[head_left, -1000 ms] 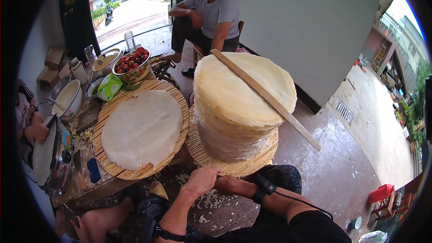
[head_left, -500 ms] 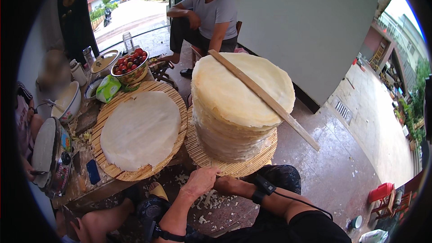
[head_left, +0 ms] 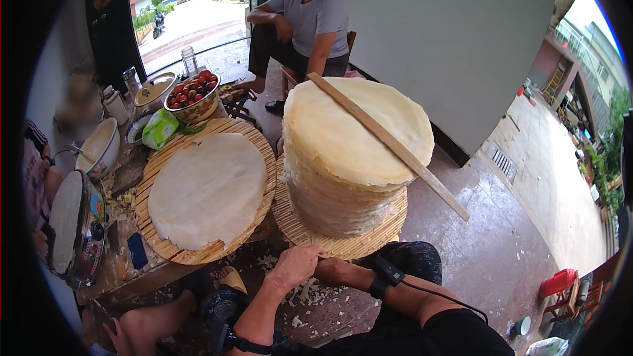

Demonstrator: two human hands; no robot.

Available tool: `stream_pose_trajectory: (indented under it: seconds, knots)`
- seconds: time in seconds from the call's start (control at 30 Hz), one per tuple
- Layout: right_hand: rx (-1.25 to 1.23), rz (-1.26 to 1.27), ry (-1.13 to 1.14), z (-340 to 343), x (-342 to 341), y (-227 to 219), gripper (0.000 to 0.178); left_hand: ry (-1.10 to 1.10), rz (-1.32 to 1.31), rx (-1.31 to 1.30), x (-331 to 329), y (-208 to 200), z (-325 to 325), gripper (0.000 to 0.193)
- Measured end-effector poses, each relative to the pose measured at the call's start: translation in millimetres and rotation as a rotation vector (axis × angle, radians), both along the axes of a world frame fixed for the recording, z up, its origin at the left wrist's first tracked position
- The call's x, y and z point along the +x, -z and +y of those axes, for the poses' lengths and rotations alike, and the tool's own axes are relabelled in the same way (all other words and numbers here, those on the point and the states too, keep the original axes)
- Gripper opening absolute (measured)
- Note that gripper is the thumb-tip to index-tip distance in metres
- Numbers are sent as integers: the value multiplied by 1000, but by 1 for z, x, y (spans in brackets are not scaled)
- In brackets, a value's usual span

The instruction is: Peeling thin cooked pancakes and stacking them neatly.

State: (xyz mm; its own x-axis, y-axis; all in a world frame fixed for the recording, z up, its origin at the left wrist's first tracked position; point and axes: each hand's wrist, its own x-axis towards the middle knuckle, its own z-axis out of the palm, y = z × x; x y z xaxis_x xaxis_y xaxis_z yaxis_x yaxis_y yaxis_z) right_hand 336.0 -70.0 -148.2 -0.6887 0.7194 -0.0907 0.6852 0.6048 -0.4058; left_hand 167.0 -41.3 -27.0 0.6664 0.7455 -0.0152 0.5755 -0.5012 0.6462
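My left hand and my right hand meet in front of me, just below the near edge of a round slatted mat. The fingers of both look closed, and anything between them is hidden. On that mat rises a tall stack of thin round flatbreads. A flat wooden stick lies slantwise across its top, its near end jutting past the right edge. To the left, a single pale flatbread covers most of another round slatted mat.
A person sits beyond the stack; another at the left is beside a round griddle. Behind the left mat stand a bowl of red fruit, a batter bowl and a green packet. A dark phone lies on the low table.
At the griddle, the other person's hand and the dark tool in it have drawn back toward the left edge. My hands and the stack stay as they were.
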Motion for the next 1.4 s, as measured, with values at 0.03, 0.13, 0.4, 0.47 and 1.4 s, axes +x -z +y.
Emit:
stream_pose_trajectory:
  seconds: [0.03,0.13,0.4,0.47,1.4]
  knots:
    - [27,29,-11,0,2,7,9,-4,-2,-11,1,-1,0,22]
    - [79,84,-39,1,4,17,8,-15,-20,4,2,0,-1,22]
    - [134,42,-90,2,3,19,7,-16,-36,36,0,5,-1,22]
    - [168,98,-97,3,6,28,8,-7,-18,-24,3,0,0,22]
    - [138,219,-76,-2,6,2,17,4,-18,-10,3,3,-2,22]
